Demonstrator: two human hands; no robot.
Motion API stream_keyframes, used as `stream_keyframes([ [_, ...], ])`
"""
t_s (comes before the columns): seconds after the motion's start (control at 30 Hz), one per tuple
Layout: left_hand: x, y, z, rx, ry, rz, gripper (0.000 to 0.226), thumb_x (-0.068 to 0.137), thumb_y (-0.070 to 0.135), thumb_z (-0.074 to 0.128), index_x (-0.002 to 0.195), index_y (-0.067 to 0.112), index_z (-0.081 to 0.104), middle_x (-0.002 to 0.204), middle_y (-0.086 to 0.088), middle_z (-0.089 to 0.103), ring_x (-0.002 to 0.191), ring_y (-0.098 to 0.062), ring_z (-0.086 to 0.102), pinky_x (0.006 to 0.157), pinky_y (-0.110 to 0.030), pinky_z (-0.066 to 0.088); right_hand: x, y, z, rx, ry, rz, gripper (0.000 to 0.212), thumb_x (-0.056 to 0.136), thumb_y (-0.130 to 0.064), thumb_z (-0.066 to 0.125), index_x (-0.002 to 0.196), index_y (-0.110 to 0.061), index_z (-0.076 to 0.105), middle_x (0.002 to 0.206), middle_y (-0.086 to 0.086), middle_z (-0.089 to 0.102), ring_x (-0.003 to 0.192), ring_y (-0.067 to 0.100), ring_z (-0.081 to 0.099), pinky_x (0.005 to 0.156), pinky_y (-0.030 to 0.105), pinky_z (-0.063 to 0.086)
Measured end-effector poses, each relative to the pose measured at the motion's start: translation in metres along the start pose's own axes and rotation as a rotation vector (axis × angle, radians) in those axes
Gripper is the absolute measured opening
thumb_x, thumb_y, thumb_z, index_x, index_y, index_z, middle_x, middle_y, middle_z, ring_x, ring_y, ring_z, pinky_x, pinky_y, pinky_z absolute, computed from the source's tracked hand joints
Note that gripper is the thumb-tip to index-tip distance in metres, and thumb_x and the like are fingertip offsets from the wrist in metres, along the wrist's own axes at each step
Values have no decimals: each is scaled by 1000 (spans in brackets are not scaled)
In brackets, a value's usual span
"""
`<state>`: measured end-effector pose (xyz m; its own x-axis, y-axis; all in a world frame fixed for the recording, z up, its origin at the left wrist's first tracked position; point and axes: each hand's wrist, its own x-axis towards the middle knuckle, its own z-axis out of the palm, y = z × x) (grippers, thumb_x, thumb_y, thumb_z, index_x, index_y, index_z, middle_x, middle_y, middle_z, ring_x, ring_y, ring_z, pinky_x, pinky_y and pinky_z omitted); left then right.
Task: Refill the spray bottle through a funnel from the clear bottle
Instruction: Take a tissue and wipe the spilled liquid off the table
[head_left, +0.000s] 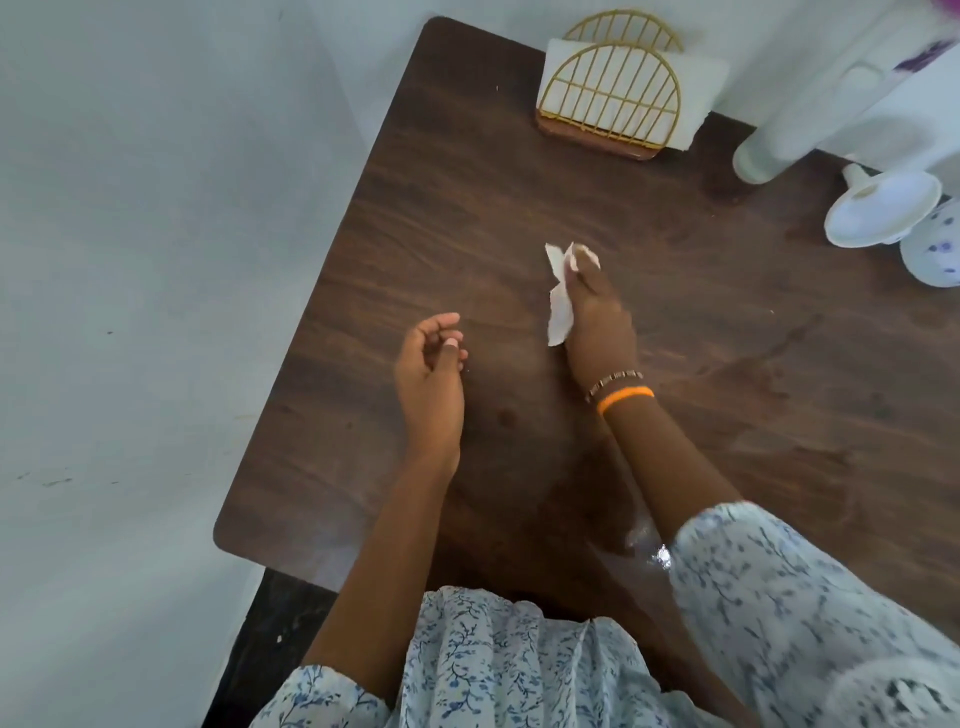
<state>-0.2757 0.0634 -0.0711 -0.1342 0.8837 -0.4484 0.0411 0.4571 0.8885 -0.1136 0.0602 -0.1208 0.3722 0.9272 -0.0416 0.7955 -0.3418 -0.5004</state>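
Observation:
My right hand (597, 317) presses a crumpled white tissue (561, 296) against the dark wooden table (467, 208) near its middle. My left hand (431, 374) hovers to the left of it, fingers loosely curled, holding nothing. At the far right edge a white funnel (883, 208) lies on its side. Beside it sits a white rounded object with purple dots (935, 249), cut off by the frame. A tall white bottle-like object (810, 114) stands behind the funnel, its top out of view. No clear bottle can be made out.
A gold wire napkin holder (613, 98) with white napkins stands at the table's far edge. A small glinting wet patch (657, 553) lies near my right sleeve. The table's left edge borders a pale floor (130, 312).

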Motion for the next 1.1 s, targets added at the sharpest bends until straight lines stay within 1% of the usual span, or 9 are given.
stream_keyframes([
  [0.07,-4,-2,2,-10,8,4,28,92,0,47,96,24,61,84,5,59,73,-4,57,69,-14,49,15,-20,12,44,-8,16,53,88,-2,42,140,-10,38,150,9,31,131,31,41,102,31,36],
  [0.17,-8,-4,4,-28,15,16,27,91,-2,46,99,18,62,84,4,58,75,-6,56,70,-16,48,-15,-43,25,14,-223,-441,59,74,12,52,131,-6,50,141,19,44,129,34,45,102,34,39],
  [0.23,-8,-5,3,-28,-2,21,27,91,-3,44,101,16,61,86,3,59,78,-8,57,73,-18,48,-34,-25,12,-4,-303,-556,48,72,7,61,120,0,58,128,21,56,114,38,57,92,39,48],
  [0.43,-17,-9,1,-10,-23,12,27,93,-1,42,103,16,60,84,5,56,73,-5,55,72,-17,49,32,5,-9,-26,93,26,29,71,-17,65,95,-1,69,101,22,66,96,38,60,78,38,48],
  [0.53,-19,-12,-1,-14,-8,21,29,92,-4,41,101,17,60,82,4,55,71,-6,54,71,-16,48,37,-46,16,-62,32,-111,35,78,-21,61,109,-8,68,106,19,66,100,36,60,80,37,51],
  [0.67,-16,-15,-11,5,44,18,31,91,-3,43,96,23,60,85,4,57,75,-7,56,72,-18,47,-16,-72,30,25,-54,-506,36,77,-24,50,106,-13,68,78,9,66,74,28,65,48,28,50],
  [0.73,-15,-16,-15,10,55,-2,31,92,-1,44,95,24,61,86,4,58,77,-8,56,73,-18,48,-24,-48,20,-38,-93,-630,37,78,-25,45,103,-13,69,86,9,68,80,27,66,56,30,55],
  [0.93,-25,-15,-3,56,4,18,28,92,-1,43,100,18,61,84,4,56,73,-5,55,70,-14,48,23,30,-20,-22,194,104,35,87,-25,47,106,-4,67,102,24,57,94,39,57,73,43,49],
  [1.1,-44,-12,21,72,-76,61,28,92,-5,41,102,13,60,80,6,55,68,-1,54,70,-14,47,-42,-3,1,110,-106,-308,25,81,-12,48,90,-2,69,94,24,64,86,35,64,77,34,48],
])
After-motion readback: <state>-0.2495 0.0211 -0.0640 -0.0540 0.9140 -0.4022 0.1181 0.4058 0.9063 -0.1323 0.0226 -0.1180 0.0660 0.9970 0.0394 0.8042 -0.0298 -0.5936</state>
